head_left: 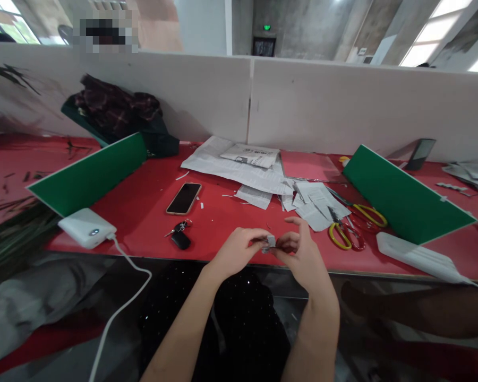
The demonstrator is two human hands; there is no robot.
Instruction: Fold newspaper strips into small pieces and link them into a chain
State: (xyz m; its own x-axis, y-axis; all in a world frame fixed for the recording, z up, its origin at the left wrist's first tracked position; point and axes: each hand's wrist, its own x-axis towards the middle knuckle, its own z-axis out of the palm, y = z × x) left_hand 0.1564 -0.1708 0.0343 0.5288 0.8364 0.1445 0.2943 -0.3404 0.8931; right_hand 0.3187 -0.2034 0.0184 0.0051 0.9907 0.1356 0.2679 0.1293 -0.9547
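Observation:
Between my two hands, at the table's front edge, is a small folded piece of printed paper (269, 243). My left hand (242, 245) pinches it from the left with thumb and fingers. From the right, my right hand (300, 245) grips its other side between thumb and fingertips, the index finger raised. Beyond my hands lie cut newspaper pieces (317, 204) and a larger newspaper sheet (223, 165). To the right of my right hand rest scissors with yellow handles (340, 237).
On the red table (143, 228) are a phone (184, 198), keys (180, 236), a white power bank (88, 228) with a cable and a white power strip (418, 257). Green dividers (91, 172) stand on either side. A pink folder (310, 166) lies farther back, below a white partition (322, 106).

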